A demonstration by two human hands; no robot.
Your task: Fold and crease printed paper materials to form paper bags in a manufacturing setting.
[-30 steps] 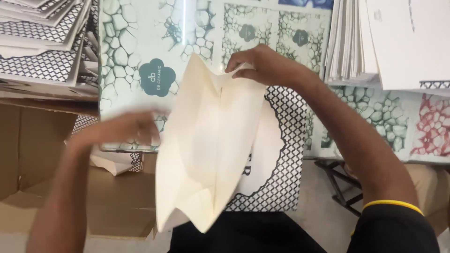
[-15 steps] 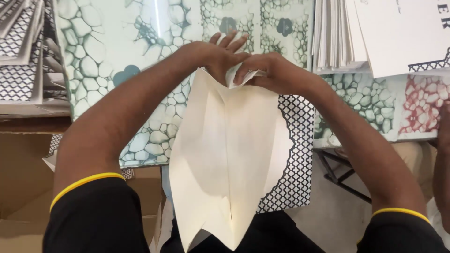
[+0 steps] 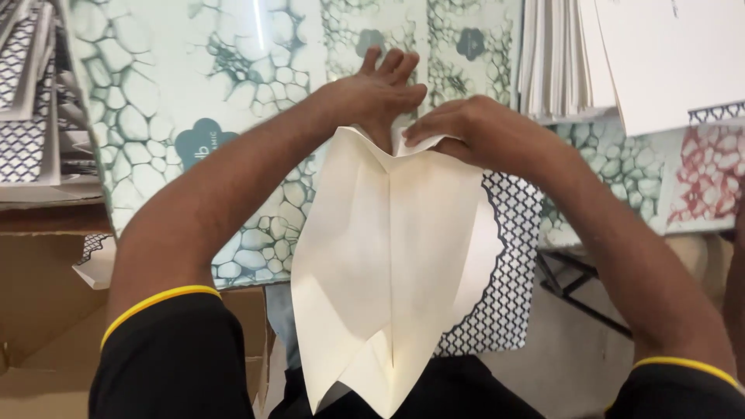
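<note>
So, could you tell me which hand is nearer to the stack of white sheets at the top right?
Right. The right hand pinches the cream bag just left of the stack; the left hand lies farther left.
</note>
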